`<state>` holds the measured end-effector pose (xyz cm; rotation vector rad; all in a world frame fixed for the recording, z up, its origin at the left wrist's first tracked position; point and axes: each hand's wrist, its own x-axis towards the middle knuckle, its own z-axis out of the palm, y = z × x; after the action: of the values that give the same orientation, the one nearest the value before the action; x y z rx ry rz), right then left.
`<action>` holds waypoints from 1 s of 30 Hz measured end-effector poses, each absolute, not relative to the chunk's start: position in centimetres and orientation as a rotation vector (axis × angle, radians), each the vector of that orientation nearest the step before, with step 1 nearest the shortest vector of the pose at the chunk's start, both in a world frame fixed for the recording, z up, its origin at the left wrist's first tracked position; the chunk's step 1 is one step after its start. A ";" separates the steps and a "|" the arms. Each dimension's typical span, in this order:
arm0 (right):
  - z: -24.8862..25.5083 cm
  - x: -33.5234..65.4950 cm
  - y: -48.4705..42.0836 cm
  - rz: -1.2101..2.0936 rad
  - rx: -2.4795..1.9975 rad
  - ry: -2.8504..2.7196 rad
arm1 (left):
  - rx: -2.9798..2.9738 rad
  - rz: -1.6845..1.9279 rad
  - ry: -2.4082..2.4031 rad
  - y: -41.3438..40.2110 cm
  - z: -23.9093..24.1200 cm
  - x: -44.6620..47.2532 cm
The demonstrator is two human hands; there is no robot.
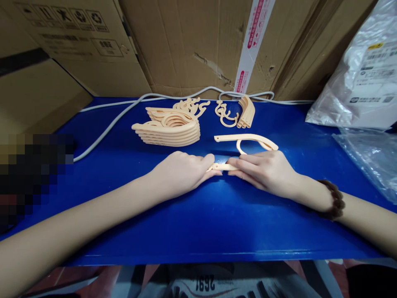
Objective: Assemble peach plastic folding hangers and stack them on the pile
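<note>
- Peach plastic hanger piece lies mid-bench, pinched at both ends between our hands.
- Left hand has its grip closed on the piece's left end; right hand has its grip closed on the right end, fingers curled over it.
- We judge this the joining or folding step; the next move calls for steady pressure and keeping the ends aligned.
- Just behind: a loose hanger arm, a stack of hangers, small hook pieces, a white cable, all on the blue bench.
</note>
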<state>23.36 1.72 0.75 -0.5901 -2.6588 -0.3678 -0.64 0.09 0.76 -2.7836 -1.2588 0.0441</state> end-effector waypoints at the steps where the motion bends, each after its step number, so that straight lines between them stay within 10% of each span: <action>1: 0.8 23.4 1.7 -0.385 -0.581 -2.654 | -2.803 0.073 -1.295 0.1 0.9 -0.6; 30: 0.8 23.7 1.9 -0.312 -0.594 -2.646 | -3.011 -0.269 -1.397 -0.1 1.0 -1.2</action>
<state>23.70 1.94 0.84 -0.5945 -2.6463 -0.3120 -1.16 -0.11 1.01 -3.0109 -1.3975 -0.2692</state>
